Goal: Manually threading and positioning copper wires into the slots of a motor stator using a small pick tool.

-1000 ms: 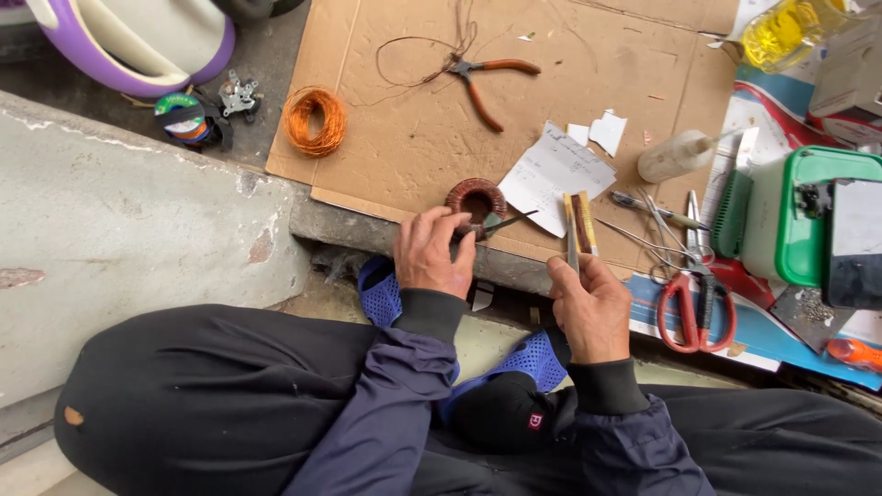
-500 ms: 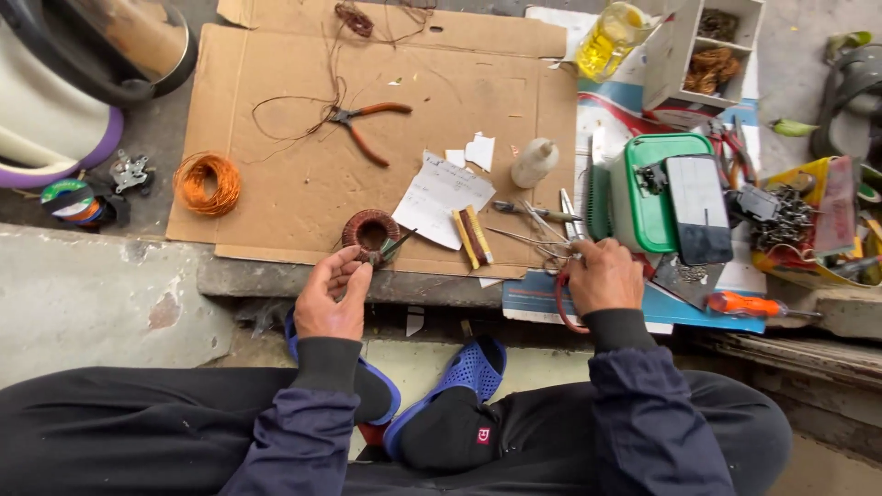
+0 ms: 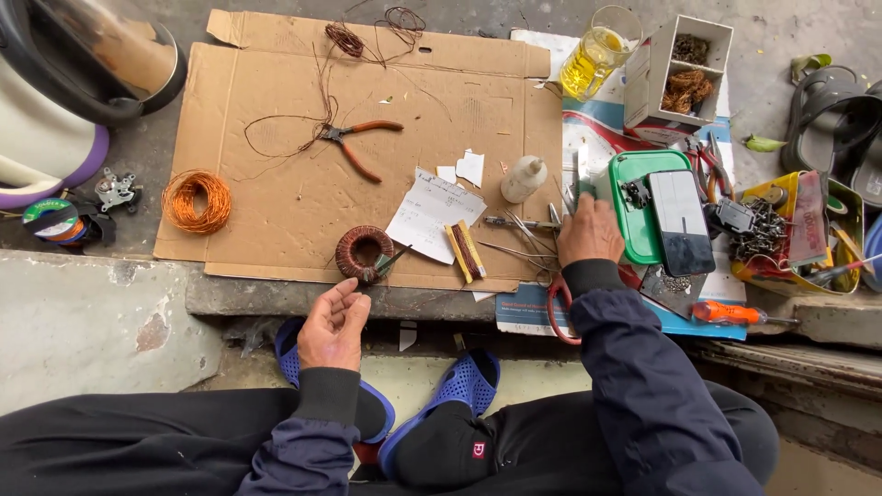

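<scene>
The wound copper ring (image 3: 365, 253) sat near the front edge of the cardboard sheet (image 3: 276, 174), just beyond your left hand (image 3: 334, 323) at about twelve o'clock from it. By its look it was dense and stiff, a heavy little core wrapped in thin enamelled wire; the outer rim would have been the place to pinch it, since the windings could scratch or slip loose. Your left hand was half open, fingers loosely curled, holding nothing and not touching the ring.

Your right hand (image 3: 590, 230) lay palm down among the thin metal tools (image 3: 524, 241), at three o'clock from the ring; whether it gripped one of them I could not tell.

At nine o'clock from the ring lay a loose coil of orange wire (image 3: 195, 201), soft and springy. At twelve o'clock lay the orange-handled pliers (image 3: 354, 142), with fine wire trailing from them.

Just right of your right hand, a green tray (image 3: 634, 207) held a dark phone. Farther back, a glass (image 3: 602, 41) held yellow liquid, and an open box (image 3: 678, 73) held tangled brown wire scraps in two compartments. A small white bottle (image 3: 524, 177) stood upright beside the tools.
</scene>
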